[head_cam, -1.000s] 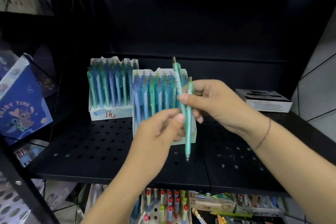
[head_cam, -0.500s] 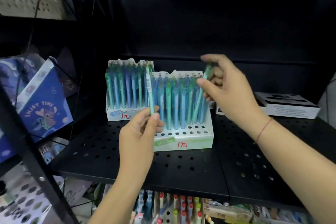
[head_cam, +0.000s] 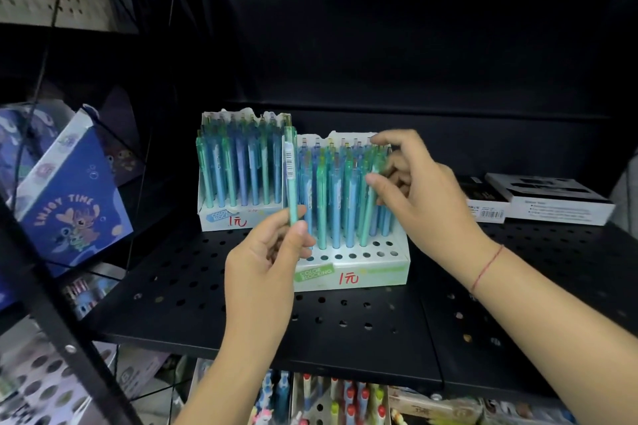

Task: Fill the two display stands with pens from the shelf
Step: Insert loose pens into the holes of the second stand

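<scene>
Two white display stands stand on the black perforated shelf (head_cam: 193,290). The back stand (head_cam: 221,217) is packed with blue and green pens. The front stand (head_cam: 366,274) holds several such pens, and its front rows of holes are bare. My left hand (head_cam: 266,262) pinches the lower end of a pale green pen (head_cam: 290,179), upright before the front stand's left edge. My right hand (head_cam: 417,190) pinches the top of a translucent green pen (head_cam: 372,207) between thumb and forefinger, at the right side of the front stand, its lower end down among the other pens.
A blue "ENJOY TIME" box (head_cam: 76,207) leans at the left behind a black slanting frame bar (head_cam: 51,307). Two flat white and black boxes (head_cam: 552,205) lie at the right of the shelf. Below the shelf edge are more pens in racks (head_cam: 345,404).
My right hand has brought its green pen from a tilt down among the pens at the front stand's right side. My left hand keeps its pen upright.
</scene>
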